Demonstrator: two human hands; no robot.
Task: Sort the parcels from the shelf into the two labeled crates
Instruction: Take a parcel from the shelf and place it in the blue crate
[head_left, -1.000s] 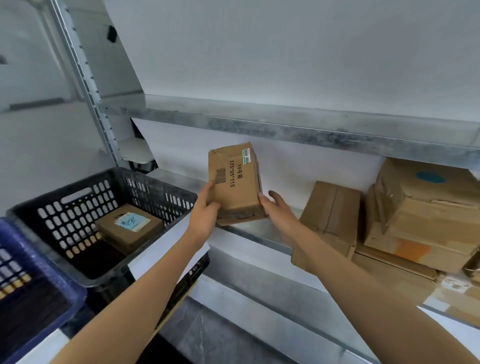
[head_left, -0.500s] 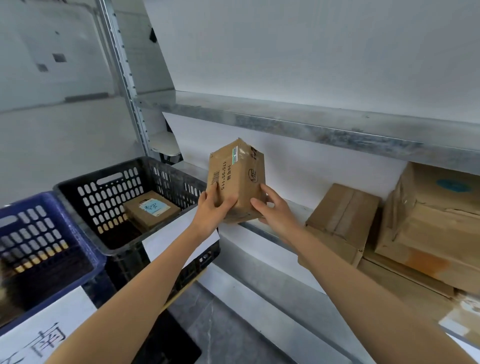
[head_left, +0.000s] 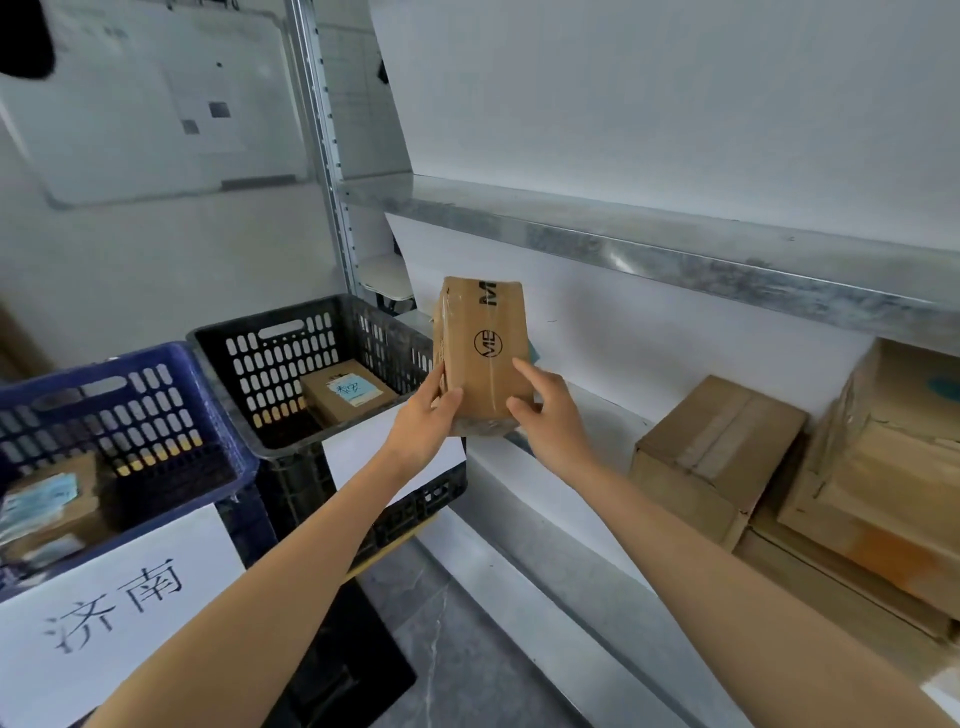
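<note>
The parcel (head_left: 480, 358) is held upright in the air, just in front of the shelf (head_left: 602, 421) and beside the black crate (head_left: 291, 358). The left hand (head_left: 423, 421) and right hand (head_left: 545, 415) grip its lower end from opposite sides, leaving the faces exposed. Probable reason: the destination label must be read before choosing this crate or the blue crate (head_left: 104, 415).

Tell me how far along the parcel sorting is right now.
Done: a labelled parcel lies in the black crate, a second parcel in the blue crate. In hand: the left hand and right hand grip the held parcel, not yet in a crate. Left: several shelf parcels at right.
</note>
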